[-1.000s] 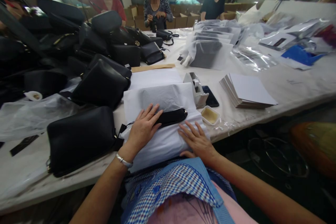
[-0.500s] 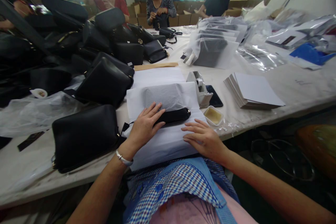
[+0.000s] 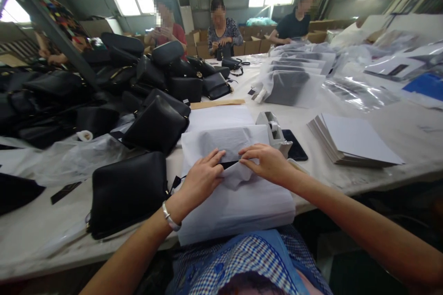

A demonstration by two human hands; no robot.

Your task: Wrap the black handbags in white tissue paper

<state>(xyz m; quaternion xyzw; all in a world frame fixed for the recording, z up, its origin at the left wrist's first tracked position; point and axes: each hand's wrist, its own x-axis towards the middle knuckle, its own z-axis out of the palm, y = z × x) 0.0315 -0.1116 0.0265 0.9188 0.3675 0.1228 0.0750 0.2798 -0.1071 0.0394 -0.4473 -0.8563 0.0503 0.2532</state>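
Note:
White tissue paper (image 3: 238,212) lies before me with a black item (image 3: 229,164) on it, now mostly covered by the sheets. My left hand (image 3: 202,175) rests on the item's left end, its fingers spread over the paper. The fingers of my right hand (image 3: 265,161) pinch a fold of tissue at the item's right end. Left of the paper a black bag (image 3: 129,193) lies on the table. Just behind my right hand stands a white tape dispenser (image 3: 273,129), beside a dark phone (image 3: 294,145).
A heap of black bags (image 3: 159,120) fills the left side. White boards (image 3: 360,138) are stacked at the right, with wrapped bags (image 3: 290,87) behind. Clear plastic (image 3: 363,92) lies farther right. Several people sit across the table (image 3: 425,147).
The view has tilted up. My right hand has moved inward and up to the black item, bringing the near tissue over it. My left hand is still at its left end.

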